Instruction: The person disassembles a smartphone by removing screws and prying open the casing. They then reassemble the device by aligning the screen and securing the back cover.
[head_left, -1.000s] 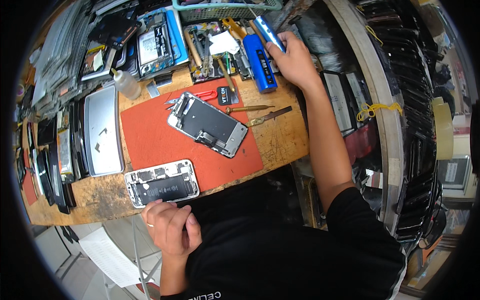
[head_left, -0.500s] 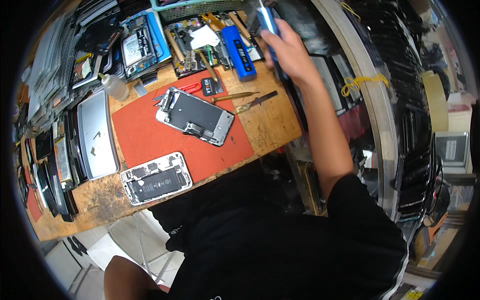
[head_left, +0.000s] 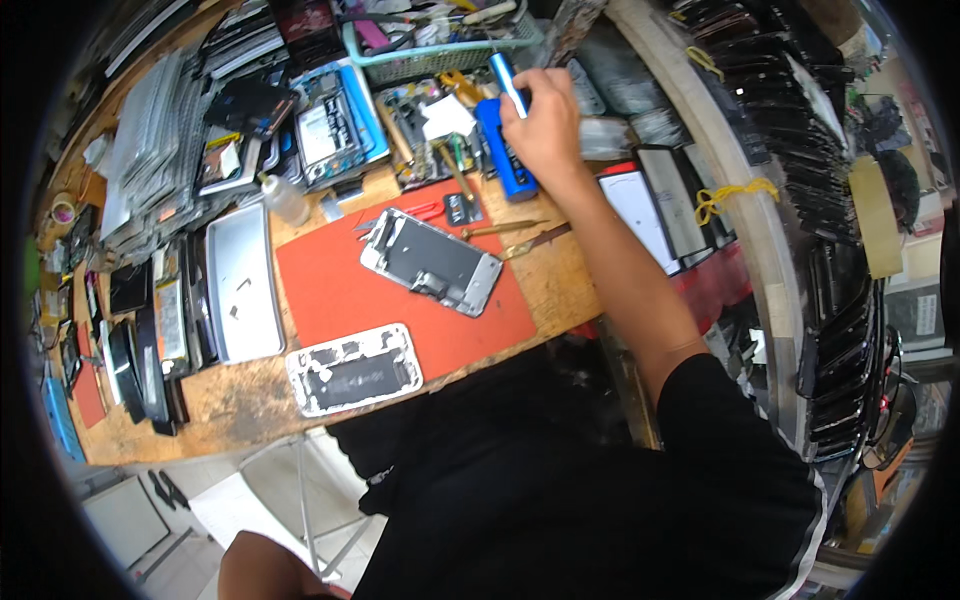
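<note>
My right hand (head_left: 546, 122) is closed round a slim, shiny blue cylindrical tool (head_left: 508, 82) at the far side of the workbench. It hovers by a chunky blue device (head_left: 514, 172) with a dark panel, partly covering it. Nearer to me, a phone screen assembly (head_left: 432, 258) lies on the red mat (head_left: 320, 285), its inner side up. An opened white phone body (head_left: 356, 374) with its battery exposed rests at the bench's near edge. Of my left arm only the elbow shows at the bottom; the left hand is out of sight.
Red-handled pliers (head_left: 425, 211) and a brass-coloured tool (head_left: 505, 228) lie beyond the screen. A metal tray (head_left: 270, 310) with small parts and a squeeze bottle (head_left: 285, 200) are on the left, near stacked phones. A green basket (head_left: 440, 68) of tools stands at the back.
My right hand, with the blue tool, has come left and closer to the blue device. The whole view has shifted a little; the phone parts stay in place on the bench.
</note>
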